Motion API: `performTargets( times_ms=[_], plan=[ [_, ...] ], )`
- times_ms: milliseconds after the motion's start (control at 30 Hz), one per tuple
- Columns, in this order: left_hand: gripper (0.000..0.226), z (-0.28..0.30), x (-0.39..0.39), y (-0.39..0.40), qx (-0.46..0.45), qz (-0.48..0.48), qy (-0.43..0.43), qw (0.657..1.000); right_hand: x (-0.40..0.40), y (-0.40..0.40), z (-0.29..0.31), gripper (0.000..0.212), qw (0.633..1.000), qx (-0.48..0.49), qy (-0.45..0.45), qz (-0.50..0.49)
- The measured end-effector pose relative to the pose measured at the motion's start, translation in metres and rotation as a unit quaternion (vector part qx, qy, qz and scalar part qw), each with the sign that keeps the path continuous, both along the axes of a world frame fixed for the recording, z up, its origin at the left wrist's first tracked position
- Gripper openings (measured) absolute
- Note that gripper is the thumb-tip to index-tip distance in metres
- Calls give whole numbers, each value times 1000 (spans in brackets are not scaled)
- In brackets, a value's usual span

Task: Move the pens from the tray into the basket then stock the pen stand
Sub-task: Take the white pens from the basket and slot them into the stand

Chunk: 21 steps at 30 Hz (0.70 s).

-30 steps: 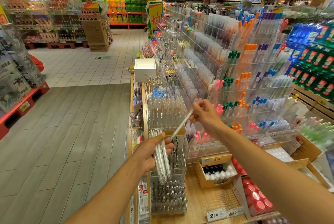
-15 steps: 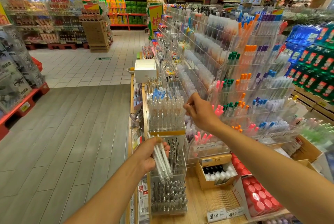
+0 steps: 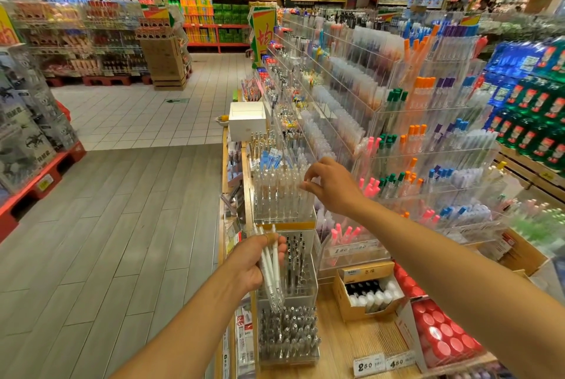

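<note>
A clear tiered pen stand (image 3: 282,216) stands at the end of the shelf, its top tier packed with upright clear pens (image 3: 276,192). My right hand (image 3: 331,187) hovers at the right side of that tier, its fingertips pinching the top of one pen standing there. Lower and nearer, my left hand (image 3: 255,262) grips a bundle of white pens (image 3: 270,268) in front of the stand's middle tier. Neither a tray nor a basket shows in this view.
Dark pens fill the stand's lower tiers (image 3: 287,332). Acrylic racks of coloured pens (image 3: 428,146) rise to the right. A cardboard box of bottles (image 3: 370,293) and red-capped items (image 3: 443,332) sit on the wooden shelf. A white box (image 3: 247,120) stands behind. The aisle floor lies left.
My right hand carried a single white pen from beside the bundle up to the stand's top tier and lowered it among the others. My left hand stayed put with its bundle.
</note>
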<state>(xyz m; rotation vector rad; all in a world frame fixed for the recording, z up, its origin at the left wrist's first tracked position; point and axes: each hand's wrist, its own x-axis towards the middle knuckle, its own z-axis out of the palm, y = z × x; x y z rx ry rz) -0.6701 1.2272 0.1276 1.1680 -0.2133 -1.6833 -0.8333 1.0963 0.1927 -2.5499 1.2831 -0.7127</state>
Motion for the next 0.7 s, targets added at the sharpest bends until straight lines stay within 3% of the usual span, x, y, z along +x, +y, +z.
performTargets(
  times_ms=[300,433,533,633,700],
  plan=[
    [18,1,1,-1,-9,5,1,1000,6,2,4,24,999,38,-4,-21],
    [18,1,2,-2,-26,-8,-7,1000,2,10,-11,27,991,5,-118,-66],
    [19,0,2,-3,-35,-15,-10,999,0,23,-22,15,979,-30,-202,-24],
    [17,-1,1,-4,-37,-22,-25,999,6,34,-31,5,980,113,-160,33],
    [17,-2,-1,-4,-38,-25,-43,998,10,38,-34,9,968,205,-140,36]
  ],
)
